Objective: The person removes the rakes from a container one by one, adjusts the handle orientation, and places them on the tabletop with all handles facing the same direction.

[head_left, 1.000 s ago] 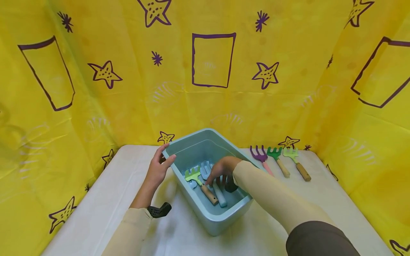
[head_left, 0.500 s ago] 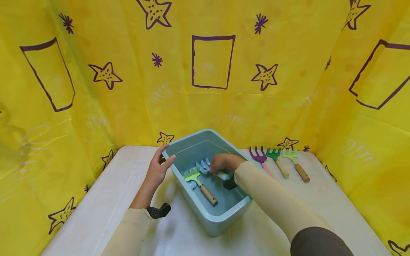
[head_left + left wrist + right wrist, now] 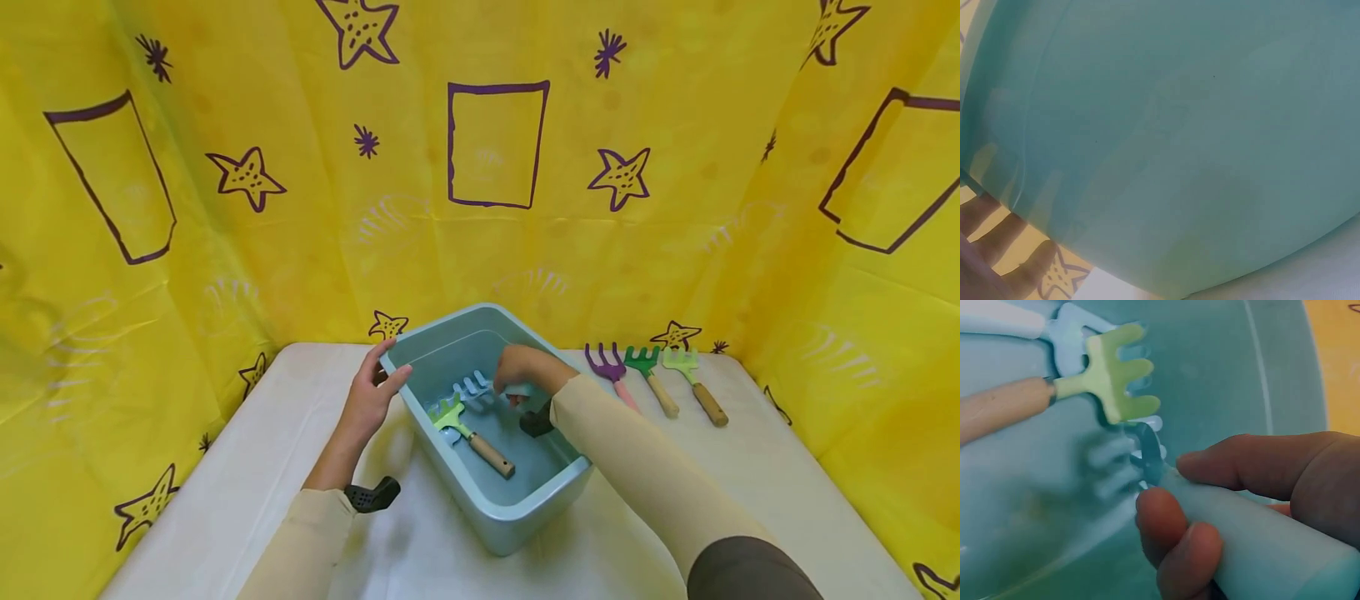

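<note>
In the head view a blue-green plastic tub (image 3: 498, 510) stands on the table, turned at an angle. My left hand (image 3: 371, 396) grips its left rim near the far corner, thumb over the edge. Inside, my right hand (image 3: 528, 368) holds a light blue hand rake (image 3: 472, 387) by its thick handle; the right wrist view shows thumb and fingers around that handle (image 3: 1241, 525). Beside it on the tub floor lies a light green hand rake (image 3: 491, 457) with a wooden handle. Under its head is another pale blue tool (image 3: 1069, 340), mostly covered in the head view.
Right of the tub, a purple hand rake (image 3: 606, 367) with a pink handle, a dark green one (image 3: 651, 382) and a light green one (image 3: 697, 385) lie in a row on the white table (image 3: 757, 500). Yellow patterned cloth (image 3: 495, 250) walls in the back and sides.
My right hand has taken hold of the light blue rake and moved it slightly away, swinging its handle up from the tub floor. The light green rake has shifted slightly. My left hand stays put.
</note>
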The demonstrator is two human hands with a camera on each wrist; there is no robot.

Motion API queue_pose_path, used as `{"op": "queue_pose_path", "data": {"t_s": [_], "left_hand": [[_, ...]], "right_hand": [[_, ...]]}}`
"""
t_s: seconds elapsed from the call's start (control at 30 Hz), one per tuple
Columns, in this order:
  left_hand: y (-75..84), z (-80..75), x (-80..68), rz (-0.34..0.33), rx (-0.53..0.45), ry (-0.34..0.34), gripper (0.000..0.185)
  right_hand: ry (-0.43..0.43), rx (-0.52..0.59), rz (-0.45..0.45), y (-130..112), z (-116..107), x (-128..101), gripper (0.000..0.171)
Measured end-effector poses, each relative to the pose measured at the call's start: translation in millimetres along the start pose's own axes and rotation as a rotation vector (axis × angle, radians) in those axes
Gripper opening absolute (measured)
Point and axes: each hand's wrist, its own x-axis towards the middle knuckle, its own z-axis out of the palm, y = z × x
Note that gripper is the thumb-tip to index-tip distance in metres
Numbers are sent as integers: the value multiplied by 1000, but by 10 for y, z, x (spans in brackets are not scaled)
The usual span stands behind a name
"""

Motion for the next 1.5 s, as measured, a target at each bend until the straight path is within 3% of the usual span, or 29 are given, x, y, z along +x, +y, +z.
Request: {"op": "queue_pose_path", "data": {"t_s": [0.1,0.23,0.33,0.47,0.67,0.93,1.23,1.5], "left_hand": [[22,9,-8,-2,4,2,62],[-170,5,100,-4,-15,7,61],[-322,0,180,-1,-20,18,60],[-350,3,181,13,5,31,60],[-357,4,178,14,15,33,61],[-356,-1,176,13,12,30,60],[-360,4,181,10,14,26,61],[-379,-7,202,3,6,10,62]], "right_hand": [[16,-54,-10,-23,-47,-36,26],[41,-54,-17,-49,-105,-90,33],[45,-62,-29,-79,-155,-149,26],[36,-78,-64,-106,-236,-245,10],[62,-4,-129,-48,-393,-377,8],[133,144,-149,80,-619,-608,23],[228,281,-160,440,-746,-796,24],[343,332,-75,833,-751,-993,27]]}}
